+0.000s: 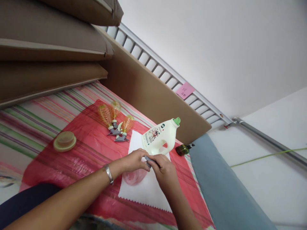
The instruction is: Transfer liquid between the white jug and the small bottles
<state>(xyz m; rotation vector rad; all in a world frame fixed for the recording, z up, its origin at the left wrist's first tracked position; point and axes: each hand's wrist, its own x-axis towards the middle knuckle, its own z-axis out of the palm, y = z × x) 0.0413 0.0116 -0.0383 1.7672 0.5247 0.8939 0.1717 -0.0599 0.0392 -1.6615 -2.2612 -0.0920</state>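
My left hand (137, 160), with a silver bracelet on its wrist, is closed at the neck of a pink see-through spray bottle (135, 177). My right hand (166, 168) is closed on the grey spray head (149, 161) at the top of that bottle. Fingers cover most of the head, so I cannot tell whether it is fixed to the bottle. The bottle sits low over a white cloth (153, 195) with a zigzag edge. Just beyond my hands, a white detergent jug (157, 137) with a green cap leans at a slant in the picture.
Several yellow spray bottles (105, 115) with grey heads lie on the red plastic sheet (91, 153). A round lidded tub (65, 141) is at the left, and a dark green pump bottle (182, 150) lies right of the jug. Brown cushions (48, 35) are stacked at upper left.
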